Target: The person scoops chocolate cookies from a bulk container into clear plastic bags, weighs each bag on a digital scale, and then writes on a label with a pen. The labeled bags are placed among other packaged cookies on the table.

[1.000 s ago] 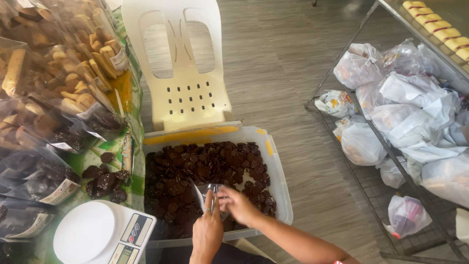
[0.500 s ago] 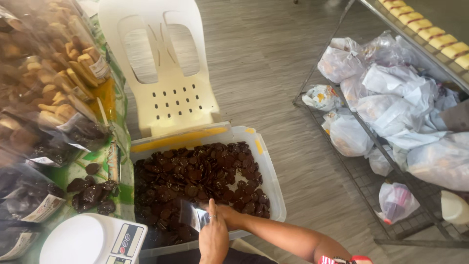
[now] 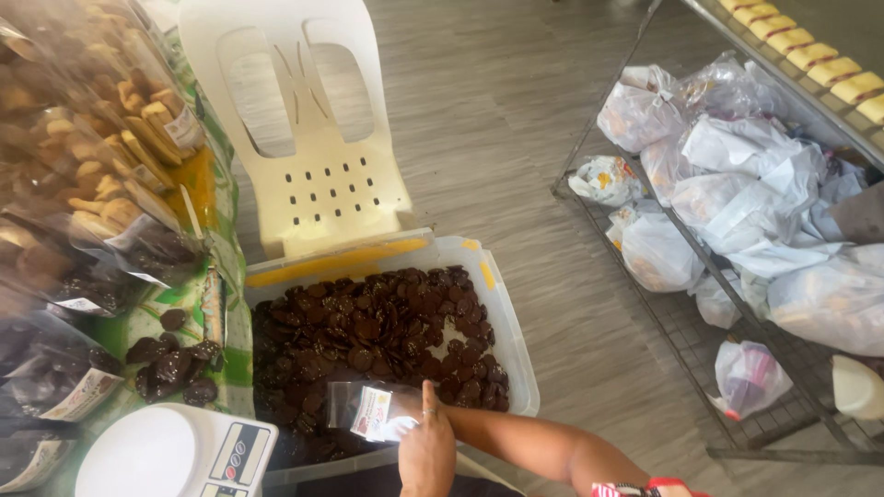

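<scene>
A clear plastic bin (image 3: 511, 340) on the seat of a white plastic chair (image 3: 304, 138) holds several dark chocolate-coated round cookies (image 3: 368, 331). Over the bin's near edge, my left hand (image 3: 426, 460) comes up from below and grips a small clear plastic bag (image 3: 373, 412) with a label, one finger pointing up. My right hand (image 3: 442, 419) reaches in from the right, forearm across the bin's corner. It meets the same bag and is largely covered by the left hand.
A white digital scale (image 3: 175, 456) stands at the lower left, with loose dark cookies (image 3: 175, 364) on the green table beside it. Bagged biscuits (image 3: 101, 175) are piled along the left. A wire rack (image 3: 681, 340) on the right holds several filled plastic bags (image 3: 737, 184).
The view has shifted, so the bin and hands sit lower in frame. Both hands brought the small bag from over the cookies back to the bin's near edge.
</scene>
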